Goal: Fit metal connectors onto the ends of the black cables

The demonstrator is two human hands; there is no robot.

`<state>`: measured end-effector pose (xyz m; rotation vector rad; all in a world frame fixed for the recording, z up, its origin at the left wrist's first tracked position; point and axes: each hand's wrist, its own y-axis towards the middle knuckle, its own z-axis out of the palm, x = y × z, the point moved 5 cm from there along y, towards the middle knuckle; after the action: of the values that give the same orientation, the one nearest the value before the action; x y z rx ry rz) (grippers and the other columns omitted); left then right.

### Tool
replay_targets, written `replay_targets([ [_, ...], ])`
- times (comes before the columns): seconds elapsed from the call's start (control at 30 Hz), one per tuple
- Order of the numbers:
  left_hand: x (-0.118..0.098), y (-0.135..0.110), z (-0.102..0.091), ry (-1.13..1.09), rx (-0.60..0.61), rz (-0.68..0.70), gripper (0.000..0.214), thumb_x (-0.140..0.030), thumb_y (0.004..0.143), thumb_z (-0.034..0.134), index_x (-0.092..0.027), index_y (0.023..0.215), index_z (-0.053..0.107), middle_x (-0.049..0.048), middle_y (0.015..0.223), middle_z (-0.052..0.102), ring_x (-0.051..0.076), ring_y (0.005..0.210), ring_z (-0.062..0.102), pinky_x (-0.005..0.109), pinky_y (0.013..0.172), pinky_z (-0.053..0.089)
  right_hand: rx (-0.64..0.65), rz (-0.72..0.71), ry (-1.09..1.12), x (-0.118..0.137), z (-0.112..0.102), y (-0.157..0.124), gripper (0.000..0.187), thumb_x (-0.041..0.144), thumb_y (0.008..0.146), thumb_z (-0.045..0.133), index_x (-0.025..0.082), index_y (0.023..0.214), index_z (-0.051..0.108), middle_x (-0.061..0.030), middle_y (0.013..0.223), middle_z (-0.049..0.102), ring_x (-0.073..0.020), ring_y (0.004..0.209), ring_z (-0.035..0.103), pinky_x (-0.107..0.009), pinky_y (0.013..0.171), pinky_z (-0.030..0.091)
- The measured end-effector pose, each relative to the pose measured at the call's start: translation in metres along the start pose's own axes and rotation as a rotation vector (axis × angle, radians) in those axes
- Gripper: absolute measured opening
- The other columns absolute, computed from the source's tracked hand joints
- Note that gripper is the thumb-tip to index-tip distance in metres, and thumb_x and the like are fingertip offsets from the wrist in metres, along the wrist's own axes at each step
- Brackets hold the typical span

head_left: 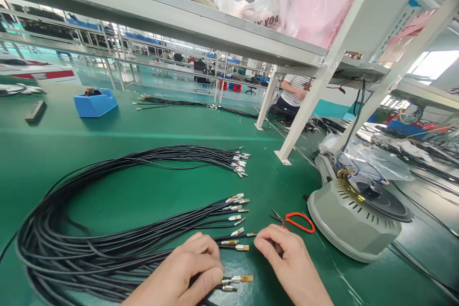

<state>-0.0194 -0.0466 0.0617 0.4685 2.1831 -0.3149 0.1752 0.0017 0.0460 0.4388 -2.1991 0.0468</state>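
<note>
A large bundle of black cables (107, 172) lies in a U-shaped bend on the green table, with metal connectors at both sets of ends pointing right. My left hand (190, 265) rests over the near strands, fingers closed on a black cable; the palm hides part of it. Several connector ends (242, 247) close to it carry yellow-amber tape. My right hand (283, 253) is curled in a pinch, its fingertips right at the tip of one cable end. Whatever is between them is too small to tell. Just beyond that hand lie cutting pliers (299, 222) with orange handles.
At the right stands a grey machine (355, 220) with a round black disc on top. A blue tape dispenser (96, 103) and a second cable bundle (193, 103) are farther back. White shelf legs (304, 76) rise from the table. A person in a striped shirt (292, 93) sits beyond.
</note>
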Motion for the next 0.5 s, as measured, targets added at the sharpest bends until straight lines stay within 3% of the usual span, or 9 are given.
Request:
replay_targets([
  [0.1, 0.007, 0.002, 0.003, 0.061, -0.003, 0.013, 0.033, -0.033, 0.103, 0.039, -0.022, 0.078, 0.057, -0.0026, 0.091, 0.057, 0.014, 0.088, 0.057, 0.023, 0.079, 0.04, 0.042, 0.027, -0.017, -0.001, -0.003, -0.001, 0.021, 0.025, 0.092, 0.058, 0.022, 0.072, 0.064, 0.0024, 0.073, 0.059, -0.0144, 0.069, 0.054, -0.026, 0.064, 0.036],
  [0.2, 0.013, 0.004, 0.005, 0.129, -0.02, 0.016, 0.03, -0.03, 0.103, 0.038, -0.024, 0.086, 0.061, -0.0016, 0.093, 0.058, 0.016, 0.091, 0.057, 0.025, 0.081, 0.04, 0.161, 0.059, -0.035, -0.001, 0.003, -0.004, 0.011, 0.014, 0.076, 0.073, 0.022, 0.072, 0.067, 0.0042, 0.075, 0.058, -0.0134, 0.073, 0.056, -0.024, 0.066, 0.037],
  [0.27, 0.016, 0.005, 0.007, 0.148, -0.03, 0.018, 0.029, -0.03, 0.104, 0.037, -0.025, 0.09, 0.062, -0.0015, 0.094, 0.058, 0.017, 0.091, 0.057, 0.025, 0.081, 0.041, 0.246, 0.056, -0.087, 0.001, 0.008, -0.007, 0.019, 0.012, 0.067, 0.08, 0.025, 0.075, 0.068, 0.0056, 0.078, 0.059, -0.014, 0.08, 0.056, -0.023, 0.068, 0.036],
  [0.37, 0.016, 0.006, 0.009, 0.166, -0.043, 0.016, 0.029, -0.029, 0.104, 0.036, -0.027, 0.093, 0.063, -0.0015, 0.093, 0.059, 0.017, 0.091, 0.057, 0.026, 0.08, 0.042, 0.303, 0.025, -0.166, 0.006, 0.014, -0.01, 0.02, 0.006, 0.071, 0.072, 0.023, 0.07, 0.062, 0.0062, 0.079, 0.058, -0.014, 0.086, 0.053, -0.024, 0.071, 0.033],
  [0.5, 0.008, 0.012, 0.016, 0.225, -0.045, 0.035, 0.026, -0.031, 0.103, 0.038, -0.027, 0.098, 0.063, -0.0008, 0.095, 0.062, 0.02, 0.092, 0.056, 0.029, 0.08, 0.041, 0.242, 0.043, -0.152, 0.013, 0.013, -0.009, 0.019, 0.004, 0.082, 0.057, 0.021, 0.073, 0.053, 0.0033, 0.082, 0.055, -0.015, 0.085, 0.052, -0.025, 0.072, 0.033],
])
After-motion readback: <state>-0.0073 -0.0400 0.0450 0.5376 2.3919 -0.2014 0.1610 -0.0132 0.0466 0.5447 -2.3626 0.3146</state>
